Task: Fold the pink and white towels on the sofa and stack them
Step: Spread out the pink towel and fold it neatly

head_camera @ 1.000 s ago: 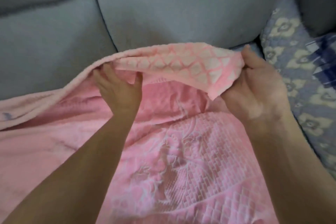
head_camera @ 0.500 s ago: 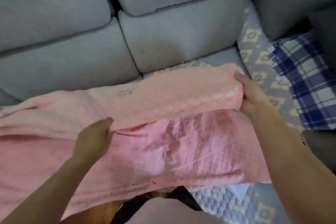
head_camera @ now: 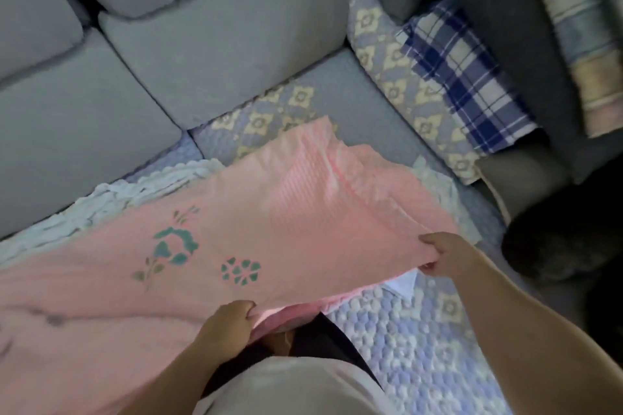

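Change: both hands have drawn back toward the body, bringing the pink towel's edge with them; the plain side with green motifs now faces up where the quilted relief showed before
Pink towel (head_camera: 256, 246): spread over the sofa seat, far right corner ribbed and rumpled, green floral prints left of centre, a darker pink layer showing under the near edge
Left hand (head_camera: 229, 320): fingers curled, gripping the near edge
Right hand (head_camera: 448, 254): thumb and fingers pinching the right corner, lifted off the seat
White towel (head_camera: 111, 195): knobbly, lying just beyond the pink one, partly under it
Sofa (head_camera: 188, 64): grey cushions; patterned cover (head_camera: 418, 347) on the seat
Plaid cloth (head_camera: 468, 74): far right, well apart
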The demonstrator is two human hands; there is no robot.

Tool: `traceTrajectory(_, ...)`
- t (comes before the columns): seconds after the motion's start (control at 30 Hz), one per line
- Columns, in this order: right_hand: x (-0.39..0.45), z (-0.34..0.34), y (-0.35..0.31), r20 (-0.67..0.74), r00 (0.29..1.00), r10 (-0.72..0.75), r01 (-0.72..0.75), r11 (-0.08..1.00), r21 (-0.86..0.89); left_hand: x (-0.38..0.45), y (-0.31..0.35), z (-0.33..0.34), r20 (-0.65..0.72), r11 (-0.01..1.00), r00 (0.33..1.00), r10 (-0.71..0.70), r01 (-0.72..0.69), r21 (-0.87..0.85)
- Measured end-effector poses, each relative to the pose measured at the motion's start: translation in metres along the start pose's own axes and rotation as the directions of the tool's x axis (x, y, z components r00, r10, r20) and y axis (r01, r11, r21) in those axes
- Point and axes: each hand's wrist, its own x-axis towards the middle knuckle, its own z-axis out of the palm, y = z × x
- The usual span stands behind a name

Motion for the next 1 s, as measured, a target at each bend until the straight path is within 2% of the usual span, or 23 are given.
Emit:
traceTrajectory(0.07,0.025,-0.002,-0.012,-0.037,0.995,-0.088,0.089,0.995,0.044,0.008,0.005,-0.006,-0.033,0.999,0.999,-0.031,0.032,0.033)
traceTrajectory(0.1,0.05,-0.003,-0.021,-0.029,0.986,-0.162,0.163,0.985,0.053,0.011,0.01,-0.008,-0.092,0.998,0.995,-0.036,0.041,0.047)
traceTrajectory(0.17,0.06,0.003,-0.046,0.053,0.959,-0.279,0.279,0.96,0.012,0.012,0.022,-0.007,-0.318,1.0,0.948,-0.013,0.016,0.008)
traceTrajectory(0.2,0.043,0.012,-0.058,0.125,0.919,-0.374,0.367,0.927,0.075,0.009,0.031,-0.006,-0.412,0.999,0.911,0.006,-0.021,-0.032)
traceTrajectory(0.23,0.004,0.023,-0.067,0.184,0.857,-0.481,0.46,0.876,0.147,0.004,0.042,-0.003,-0.45,0.997,0.893,0.02,-0.052,-0.06)
traceTrajectory(0.27,-0.029,0.027,-0.074,0.214,0.792,-0.571,0.539,0.82,0.195,0.003,0.051,0.003,-0.428,0.995,0.903,0.036,-0.072,-0.068)
traceTrajectory(0.3,-0.046,0.028,-0.081,0.19,0.748,-0.636,0.613,0.771,0.169,0.003,0.058,0.013,-0.362,0.994,0.93,0.066,-0.091,-0.052)
traceTrajectory(0.37,-0.023,0.007,-0.085,-0.019,0.737,-0.676,0.676,0.736,0.033,0.013,0.064,0.04,-0.194,0.991,0.972,0.131,-0.13,0.02)
traceTrajectory(0.4,0.002,-0.009,-0.081,-0.136,0.743,-0.656,0.658,0.752,-0.03,0.022,0.064,0.054,-0.135,0.989,0.98,0.148,-0.142,0.048)
traceTrajectory(0.47,0.054,-0.037,-0.066,-0.296,0.809,-0.508,0.5,0.859,-0.109,0.045,0.067,0.079,-0.058,0.987,0.988,0.146,-0.142,0.07)
traceTrajectory(0.5,0.076,-0.046,-0.054,-0.34,0.824,-0.453,0.421,0.892,-0.165,0.057,0.068,0.092,-0.022,0.988,0.99,0.141,-0.139,0.071)
traceTrajectory(0.57,0.117,-0.058,-0.03,-0.374,0.815,-0.443,0.331,0.885,-0.327,0.08,0.067,0.12,0.041,0.983,0.988,0.152,-0.156,0.1)
traceTrajectory(0.63,0.153,-0.059,-0.01,-0.394,0.807,-0.44,0.301,0.88,-0.367,0.099,0.061,0.147,0.102,0.976,0.983,0.155,-0.168,0.138)
traceTrajectory(0.7,0.177,-0.052,0.005,-0.451,0.793,-0.409,0.3,0.907,-0.296,0.113,0.054,0.168,0.155,0.976,0.978,0.14,-0.162,0.146)
traceTrajectory(0.8,0.19,-0.033,0.029,-0.467,0.871,-0.155,0.182,0.983,0.012,0.117,0.047,0.176,0.189,0.98,0.975,0.119,-0.145,0.133)
traceTrajectory(0.87,0.183,-0.023,0.044,-0.325,0.946,-0.022,0.081,0.983,0.168,0.11,0.046,0.168,0.206,0.987,0.972,0.11,-0.131,0.094)
traceTrajectory(1.0,0.165,-0.005,0.052,-0.106,0.989,0.103,-0.063,0.942,0.329,0.097,0.047,0.144,0.227,0.999,0.973,0.043,-0.043,-0.005)
